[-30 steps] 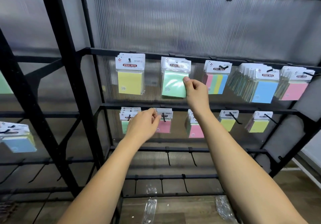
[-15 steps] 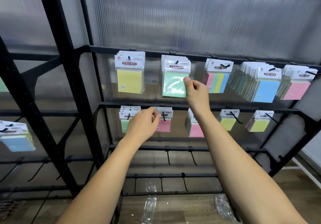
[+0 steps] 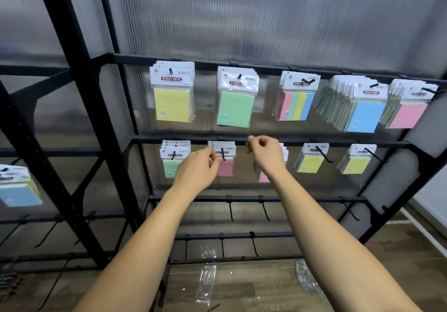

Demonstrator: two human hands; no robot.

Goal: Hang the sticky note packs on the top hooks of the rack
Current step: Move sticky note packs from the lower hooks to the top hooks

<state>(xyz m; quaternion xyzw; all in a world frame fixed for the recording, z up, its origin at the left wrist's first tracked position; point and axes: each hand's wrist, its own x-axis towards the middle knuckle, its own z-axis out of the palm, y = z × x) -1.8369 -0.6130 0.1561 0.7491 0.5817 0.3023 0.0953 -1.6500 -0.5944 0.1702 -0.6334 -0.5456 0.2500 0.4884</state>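
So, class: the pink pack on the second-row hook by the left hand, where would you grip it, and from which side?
Probably pinch the white header card of the pink pack just beside its hook, coming from the front. The pack hangs by a hole in that card, so it has to slide forward off the hook's tip.

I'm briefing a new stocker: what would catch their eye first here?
The top rail's bright row: yellow pack, green pack, striped pack, then thick blue stack and pink stack at far right. Below, the left hand and right hand hover at the second rail, by a pink pack.
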